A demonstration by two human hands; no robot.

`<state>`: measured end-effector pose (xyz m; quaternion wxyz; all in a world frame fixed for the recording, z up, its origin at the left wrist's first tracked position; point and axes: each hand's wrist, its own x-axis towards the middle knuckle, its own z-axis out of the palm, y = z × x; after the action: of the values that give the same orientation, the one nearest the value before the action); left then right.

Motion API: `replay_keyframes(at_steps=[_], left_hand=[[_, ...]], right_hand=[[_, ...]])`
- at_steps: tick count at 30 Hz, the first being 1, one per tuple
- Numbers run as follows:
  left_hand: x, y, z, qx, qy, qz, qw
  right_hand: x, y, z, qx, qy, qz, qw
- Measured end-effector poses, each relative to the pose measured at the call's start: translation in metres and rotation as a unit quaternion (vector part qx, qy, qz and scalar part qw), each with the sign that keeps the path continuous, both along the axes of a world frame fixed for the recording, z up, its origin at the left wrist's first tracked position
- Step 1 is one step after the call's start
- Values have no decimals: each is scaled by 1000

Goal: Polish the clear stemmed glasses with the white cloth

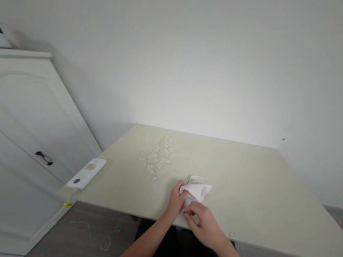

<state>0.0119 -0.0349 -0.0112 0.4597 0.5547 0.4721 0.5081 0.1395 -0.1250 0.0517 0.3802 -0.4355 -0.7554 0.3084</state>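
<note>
White cloth (197, 187), one, bunched; held at the near, six o'clock side of the pale table (246, 184). Handling: looks light, soft and limp, unlikely to slip or break; best taken by a thick fold. Anything wrapped inside is hidden. Left hand (177, 199): at the cloth's eight o'clock, fingers closed round its folds. Right hand (203, 223): at five o'clock, fingers curled, thumb and forefinger near together by the cloth's lower end; cannot tell whether they pinch it. Transparent glassware (156, 160): clustered at ten o'clock, apart from both hands; presumably fragile.
</note>
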Motion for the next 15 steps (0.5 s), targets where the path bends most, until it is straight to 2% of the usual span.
replay_keyframes(at_steps=[4, 7, 12, 15], left_hand=[[-2, 0, 5, 12, 7, 19, 1000], [-3, -5, 10, 42, 15, -1, 999], [-4, -15, 10, 100, 64, -102, 988], [-5, -21, 11, 130, 118, -194, 965]], right_hand=[[-5, 16, -45, 3, 43, -78, 996], [-2, 25, -66, -17, 101, -114, 988], [2, 39, -74, -76, 172, -146, 971], [8, 44, -79, -107, 194, -165, 961]])
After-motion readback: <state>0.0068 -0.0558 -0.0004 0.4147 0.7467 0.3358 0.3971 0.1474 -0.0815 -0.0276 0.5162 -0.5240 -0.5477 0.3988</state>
